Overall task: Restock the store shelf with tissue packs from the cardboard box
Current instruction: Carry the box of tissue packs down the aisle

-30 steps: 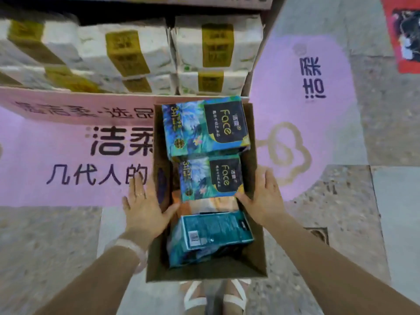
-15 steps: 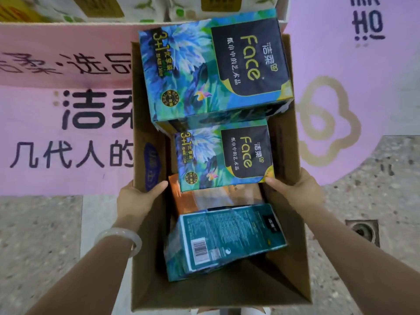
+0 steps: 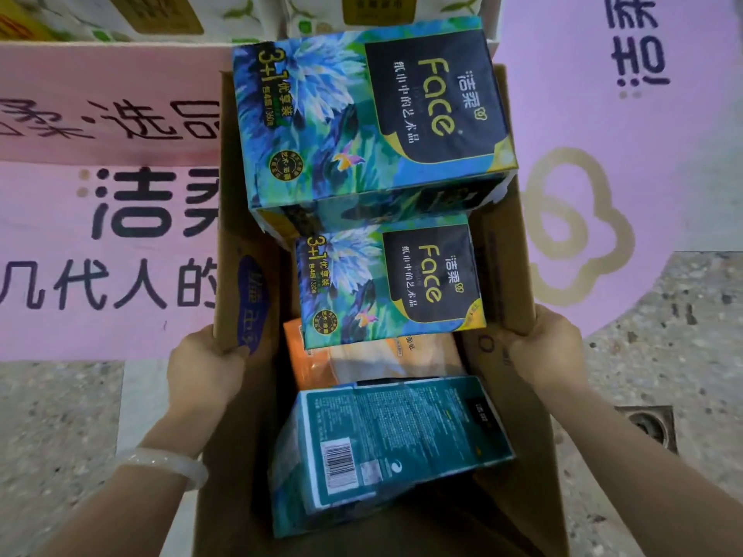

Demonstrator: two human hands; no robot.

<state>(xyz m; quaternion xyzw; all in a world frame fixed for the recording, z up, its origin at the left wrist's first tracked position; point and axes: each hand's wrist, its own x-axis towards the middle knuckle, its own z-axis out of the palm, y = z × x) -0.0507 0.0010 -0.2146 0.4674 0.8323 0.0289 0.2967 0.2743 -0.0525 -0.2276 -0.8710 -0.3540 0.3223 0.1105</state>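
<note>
The left hand point(image 3: 203, 369) grips the left wall of the cardboard box point(image 3: 245, 251), and the right hand point(image 3: 540, 349) grips the right wall. Between the hands, four tissue packs point(image 3: 374, 122) remain inside. Restocking appears barely begun: the shelf point(image 3: 249, 18) lies beyond the box.

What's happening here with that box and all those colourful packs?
A person is gripping an open cardboard box by its two side walls, the left hand on one wall and the right hand on the other. Inside are two blue flowered Face tissue packs, a large one on top at the far end and a smaller one below it, plus an orange pack and a teal pack lying barcode up. No pack has been picked up yet. White tissue packs sit on the shelf beyond.
</note>
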